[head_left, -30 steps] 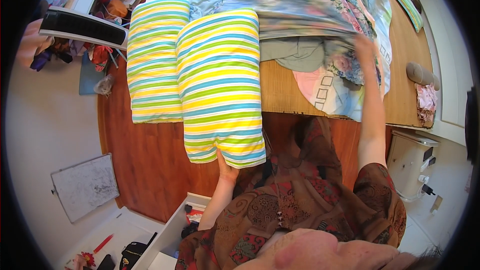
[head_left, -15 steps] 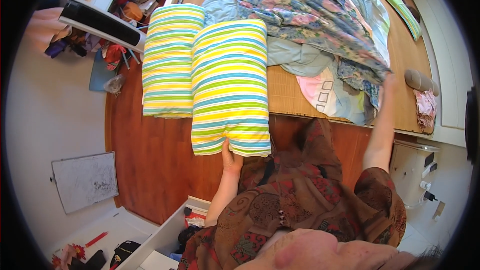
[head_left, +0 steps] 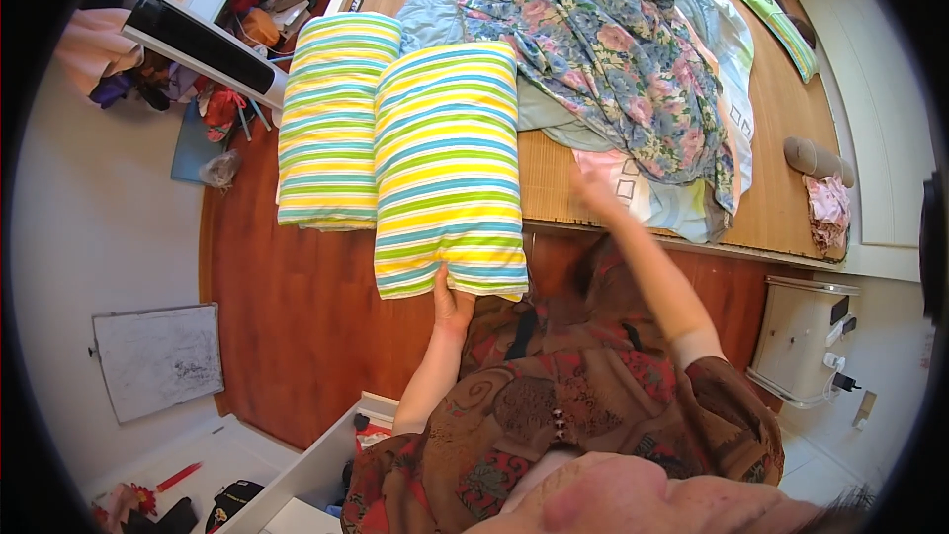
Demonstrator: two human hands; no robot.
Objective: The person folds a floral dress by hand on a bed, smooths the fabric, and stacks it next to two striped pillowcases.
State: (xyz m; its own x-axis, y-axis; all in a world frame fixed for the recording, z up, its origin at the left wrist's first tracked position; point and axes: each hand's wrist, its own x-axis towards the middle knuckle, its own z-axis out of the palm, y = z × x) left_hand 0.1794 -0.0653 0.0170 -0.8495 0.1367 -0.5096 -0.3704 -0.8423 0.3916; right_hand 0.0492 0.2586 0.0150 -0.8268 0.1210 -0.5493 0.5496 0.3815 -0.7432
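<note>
My left hand grips the near end of a striped pillow in yellow, green, blue and white, thumb on top and fingers underneath. This pillow overlaps a second striped pillow to its left. My right hand, smeared by motion, is over the bed's near edge beside a pink and white cloth; whether it touches that cloth is unclear. Beyond it, a crumpled blue floral cloth lies on the pile of bedding, apart from both hands.
The bed has a bare tan surface. At its right are a green pillow, a brown-grey roll and a pink cloth. An open drawer stands at lower left, a whiteboard by the left wall.
My right hand has released the floral cloth and swung left toward the bed's near edge. The cloth lies flatter now. My left hand keeps its grip on the pillow.
</note>
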